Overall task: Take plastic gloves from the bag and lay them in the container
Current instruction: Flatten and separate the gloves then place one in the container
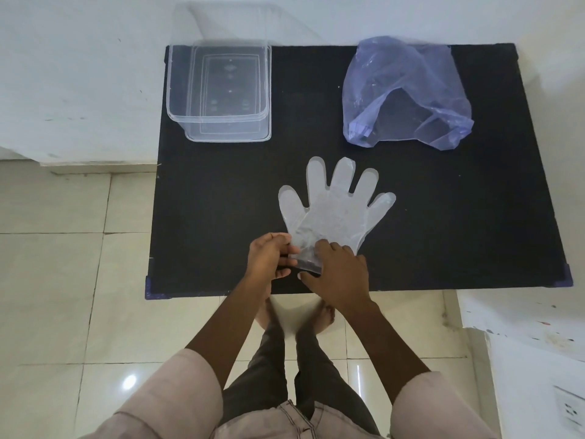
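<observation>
A clear plastic glove (pixel 337 204), possibly a thin stack, lies flat on the black table (pixel 443 217) near its front middle, fingers pointing away from me. My left hand (pixel 269 256) pinches the cuff from the left. My right hand (pixel 337 274) presses and grips the same cuff from the right. A clear rectangular container (pixel 218 90) stands at the table's back left with nothing visible inside. The pale blue plastic bag (pixel 408 93) lies crumpled at the back right, its mouth facing me.
White walls border the table at the back and left. A white ledge (pixel 522 327) with a wall socket (pixel 569 410) stands at the right. My feet and legs are on the beige tiled floor (pixel 63 280) under the table's front edge.
</observation>
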`<state>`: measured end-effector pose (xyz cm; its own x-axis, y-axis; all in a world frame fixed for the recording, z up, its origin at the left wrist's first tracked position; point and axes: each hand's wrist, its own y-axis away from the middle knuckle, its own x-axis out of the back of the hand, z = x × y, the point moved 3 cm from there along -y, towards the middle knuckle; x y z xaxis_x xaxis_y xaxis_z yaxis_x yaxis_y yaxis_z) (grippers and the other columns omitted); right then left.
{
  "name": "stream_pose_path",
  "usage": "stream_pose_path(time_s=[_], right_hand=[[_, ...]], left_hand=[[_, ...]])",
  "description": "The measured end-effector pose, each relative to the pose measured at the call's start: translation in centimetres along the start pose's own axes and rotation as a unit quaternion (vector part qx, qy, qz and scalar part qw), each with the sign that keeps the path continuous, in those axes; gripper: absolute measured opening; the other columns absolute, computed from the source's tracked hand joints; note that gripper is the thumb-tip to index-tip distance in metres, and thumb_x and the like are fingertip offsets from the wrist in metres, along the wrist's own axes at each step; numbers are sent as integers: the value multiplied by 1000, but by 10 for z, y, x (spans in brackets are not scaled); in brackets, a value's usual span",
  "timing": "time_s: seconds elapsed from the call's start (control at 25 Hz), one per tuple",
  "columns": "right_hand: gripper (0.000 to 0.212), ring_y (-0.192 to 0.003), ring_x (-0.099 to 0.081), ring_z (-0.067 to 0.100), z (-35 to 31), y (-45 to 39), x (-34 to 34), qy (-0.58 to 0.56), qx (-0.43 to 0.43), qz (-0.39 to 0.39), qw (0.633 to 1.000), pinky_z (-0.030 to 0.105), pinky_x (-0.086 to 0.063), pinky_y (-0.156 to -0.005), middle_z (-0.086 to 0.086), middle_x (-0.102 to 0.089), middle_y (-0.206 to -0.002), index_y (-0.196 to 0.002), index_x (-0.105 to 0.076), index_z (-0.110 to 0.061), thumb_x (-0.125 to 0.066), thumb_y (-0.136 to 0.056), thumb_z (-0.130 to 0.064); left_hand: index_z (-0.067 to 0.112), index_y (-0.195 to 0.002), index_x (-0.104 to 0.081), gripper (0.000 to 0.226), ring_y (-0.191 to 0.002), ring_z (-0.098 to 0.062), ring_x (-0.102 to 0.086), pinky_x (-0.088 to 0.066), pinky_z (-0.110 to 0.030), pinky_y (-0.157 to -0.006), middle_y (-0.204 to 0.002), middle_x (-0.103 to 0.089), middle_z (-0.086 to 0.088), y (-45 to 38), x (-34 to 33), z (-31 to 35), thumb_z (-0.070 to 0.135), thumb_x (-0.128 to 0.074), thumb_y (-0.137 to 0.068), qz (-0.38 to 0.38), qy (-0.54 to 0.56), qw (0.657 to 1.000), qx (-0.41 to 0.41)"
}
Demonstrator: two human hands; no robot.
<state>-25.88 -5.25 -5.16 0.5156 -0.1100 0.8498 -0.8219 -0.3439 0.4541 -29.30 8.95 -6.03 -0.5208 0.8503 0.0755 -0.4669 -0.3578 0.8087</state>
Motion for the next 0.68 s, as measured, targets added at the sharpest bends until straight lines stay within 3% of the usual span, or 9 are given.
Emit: stream_pose_path(time_s=[0.16,0.28,0.52,0.68], right_hand=[[51,-118,-54,22,-1,-4,2,-18,-11,0,1000,42,-41,-101,1,-59,-130,-129,-46,-24,-53,-88,-55],[43,-115,-56,22,0,-5,3,-35,-10,-3,999,42,-44,-100,3,-60,-126,-127,-48,-22,-57,-91,-43],[41,-110,-57,21,3,-4,0,-59,-8,-2,998,39,-50,-96,4,-61,-123,-128,-48,-20,-58,-91,-35],[41,-111,-57,21,5,-3,-1,-67,-11,0,998,39,-49,-97,4,-61,-123,-129,-49,-20,-59,-91,-34]], left_hand=[[15,-91,-71,14,-65,-17,-64,-55,-29,-63,-82,-72,-5,-3,13,-7,21,-58,-92,54,-114,992,-26],[16,-91,-73,9,-64,-15,-66,-55,-26,-58,-85,-73,-3,-2,20,-15,19,-65,-89,39,-197,979,-45],[11,-84,-75,10,-57,-14,-63,-49,-24,-54,-84,-75,-9,-3,13,-18,13,-65,-83,5,-190,982,4],[13,-85,-76,8,-47,-9,-52,-41,-19,-43,-78,-74,-7,-5,11,-15,14,-68,-82,-5,-215,976,-12]])
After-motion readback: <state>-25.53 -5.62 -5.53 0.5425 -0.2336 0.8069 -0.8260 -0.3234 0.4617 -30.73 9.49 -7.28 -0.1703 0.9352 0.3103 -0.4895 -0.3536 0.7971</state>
